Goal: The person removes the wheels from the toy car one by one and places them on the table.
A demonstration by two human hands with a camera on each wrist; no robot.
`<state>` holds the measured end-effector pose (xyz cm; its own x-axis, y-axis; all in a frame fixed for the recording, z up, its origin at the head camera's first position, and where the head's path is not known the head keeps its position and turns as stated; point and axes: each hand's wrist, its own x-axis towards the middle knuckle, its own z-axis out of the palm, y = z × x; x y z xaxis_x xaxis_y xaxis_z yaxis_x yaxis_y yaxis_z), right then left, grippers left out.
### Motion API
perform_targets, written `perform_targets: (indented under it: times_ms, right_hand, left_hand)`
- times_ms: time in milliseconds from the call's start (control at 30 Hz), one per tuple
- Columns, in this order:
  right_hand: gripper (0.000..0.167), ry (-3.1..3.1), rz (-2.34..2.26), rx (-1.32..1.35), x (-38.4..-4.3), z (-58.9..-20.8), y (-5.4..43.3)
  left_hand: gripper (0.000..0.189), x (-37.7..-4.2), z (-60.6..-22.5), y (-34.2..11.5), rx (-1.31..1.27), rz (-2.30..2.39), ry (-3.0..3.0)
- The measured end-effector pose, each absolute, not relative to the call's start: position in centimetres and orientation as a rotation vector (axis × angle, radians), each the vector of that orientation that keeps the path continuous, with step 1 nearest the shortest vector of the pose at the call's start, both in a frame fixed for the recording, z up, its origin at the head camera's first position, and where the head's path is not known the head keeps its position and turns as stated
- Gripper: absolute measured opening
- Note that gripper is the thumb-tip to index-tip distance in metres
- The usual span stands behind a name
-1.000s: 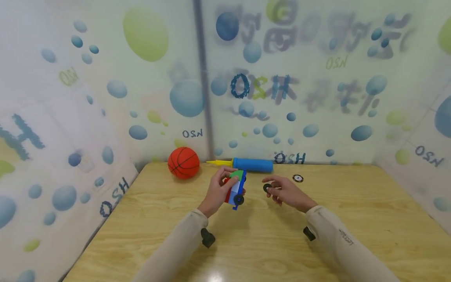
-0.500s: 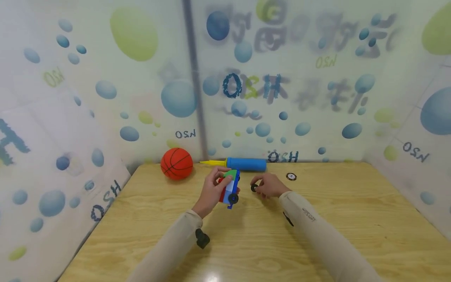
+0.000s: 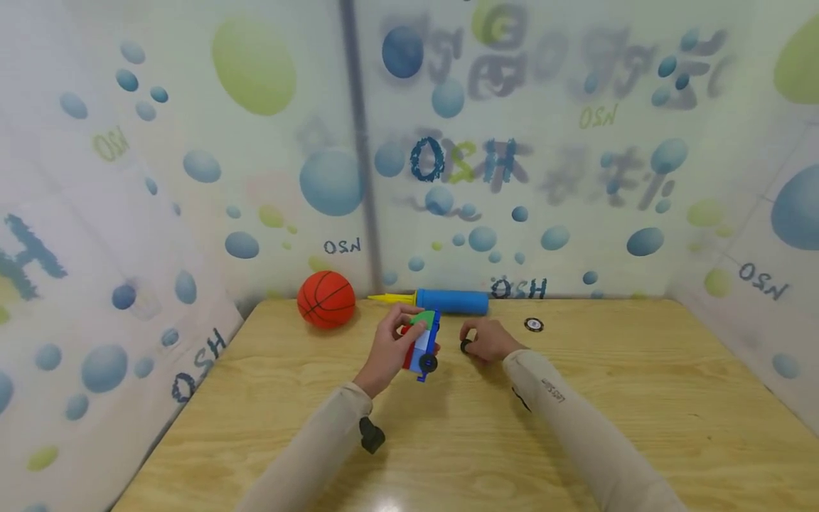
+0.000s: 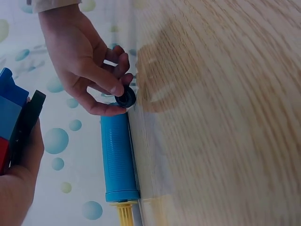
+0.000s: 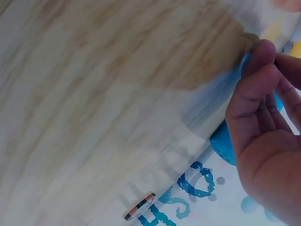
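In the head view my left hand (image 3: 386,350) grips a small block-built toy car (image 3: 420,341) above the table, thumb on its near side. The car is blue, green, red and white, with a black wheel (image 3: 428,363) at its lower end. Just to the right, my right hand (image 3: 491,341) pinches a loose black wheel (image 3: 466,346) between thumb and forefinger, apart from the car. The left wrist view shows this loose wheel (image 4: 125,97) more plainly at the fingertips. In the right wrist view, the fingers mostly hide it.
A red basketball (image 3: 326,299) sits at the table's back left. Beside it lies a blue hand pump (image 3: 453,301) with a yellow nozzle, along the back wall. A black-and-white poker chip (image 3: 534,324) lies behind and to the right of my right hand. Patterned walls enclose the wooden table (image 3: 576,427).
My right hand has moved left toward the toy car with the wheel and turned at the wrist. The left hand keeps its hold on the car, nearly still. The head view has shifted slightly.
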<state>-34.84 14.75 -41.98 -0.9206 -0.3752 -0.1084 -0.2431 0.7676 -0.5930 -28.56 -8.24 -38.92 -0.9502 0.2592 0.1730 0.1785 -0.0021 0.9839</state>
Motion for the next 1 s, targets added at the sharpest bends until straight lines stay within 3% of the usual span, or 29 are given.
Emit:
perform_targets:
  times_ms: [400,633,1000]
  right_hand:
    - [0.016,2.926,-0.568,-0.654,-35.2,-42.2,14.3]
    - [0.028,2.915,-0.589,-0.62,-35.4,-41.7,14.3]
    - [0.027,2.802,-0.764,-0.698,-34.1,-39.3,15.6]
  left_hand:
    - [0.035,-28.6,-39.0,-8.0,0.501,2.101,2.199]
    - [0.031,-28.5,-38.9,-8.0,0.504,2.116,2.166]
    - [0.032,-28.9,-39.2,-7.8,0.452,2.144,2.181]
